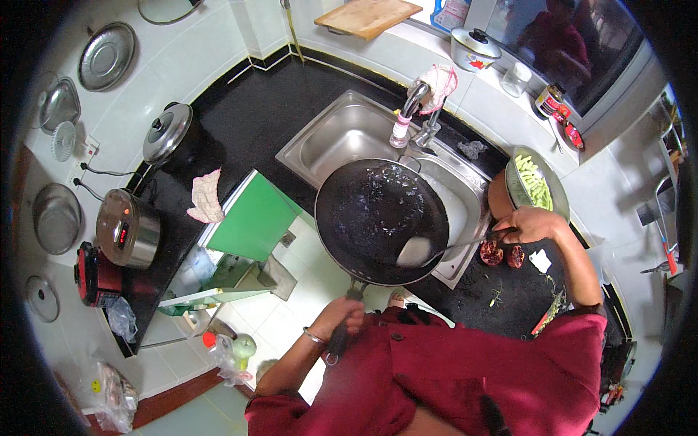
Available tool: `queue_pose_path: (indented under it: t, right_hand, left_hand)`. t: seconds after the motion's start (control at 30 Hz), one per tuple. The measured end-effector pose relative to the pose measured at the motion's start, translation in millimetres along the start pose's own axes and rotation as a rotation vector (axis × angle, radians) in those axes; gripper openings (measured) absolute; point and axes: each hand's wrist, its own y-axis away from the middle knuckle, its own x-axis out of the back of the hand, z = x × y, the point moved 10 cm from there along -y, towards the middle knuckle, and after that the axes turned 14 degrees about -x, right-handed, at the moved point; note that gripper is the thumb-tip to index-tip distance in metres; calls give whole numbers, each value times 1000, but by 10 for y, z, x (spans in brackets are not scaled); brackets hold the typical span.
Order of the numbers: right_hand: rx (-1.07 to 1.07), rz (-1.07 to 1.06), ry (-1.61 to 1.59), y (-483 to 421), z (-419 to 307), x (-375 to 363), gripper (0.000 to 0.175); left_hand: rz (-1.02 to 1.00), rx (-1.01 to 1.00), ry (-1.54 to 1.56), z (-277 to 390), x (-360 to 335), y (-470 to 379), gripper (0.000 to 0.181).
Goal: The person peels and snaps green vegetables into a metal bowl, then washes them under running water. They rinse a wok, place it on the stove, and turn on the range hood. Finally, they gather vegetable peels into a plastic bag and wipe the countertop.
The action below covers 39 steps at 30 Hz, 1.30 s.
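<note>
A large black wok (371, 218) is held out over the front of the sink, and my left hand (342, 317) grips its dark handle. Wet, shiny spots cover the inside of the pan. My right hand (529, 223) holds a spatula (417, 252) by its dark grip, with the broad metal blade against the wok's near right side. The double-bowl steel sink (313, 136) lies beyond, its right bowl partly hidden by the pan. Close to my right hand is a metal strainer (556, 185) of cut green vegetables (534, 182). Two cut pomegranate pieces (491, 253) rest on the counter.
A faucet (419, 101) draped with a cloth rises behind the sink. Left of me stand a lidded pot (166, 136), a rice cooker (128, 229) and a green cabinet door (262, 218) swung out. A knife (540, 324) lies on the right counter.
</note>
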Motion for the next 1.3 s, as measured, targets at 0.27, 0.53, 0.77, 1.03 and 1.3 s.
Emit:
queue_pose_path:
  t: [0.27,0.53,0.77,1.03,1.3]
  right_hand:
    - [62,431,-42,-655,-162,-410,42]
    - [-80,165,170,152,163,6,33]
    - [56,439,-139,-603,-234,-415,41]
    - [-232,184,244,137,105,58,34]
    - [-53,696,-89,-441,-59,-565,39]
  left_hand:
    - [-4,8,-75,-111,7,-51,18]
    - [1,-1,-49,-57,-96,20,18]
    - [-21,-20,-123,-122,-29,-61,16]
    - [-6,-54,-93,-125,-57,-51,19]
    - [-29,-37,-48,114,-293,-88,14]
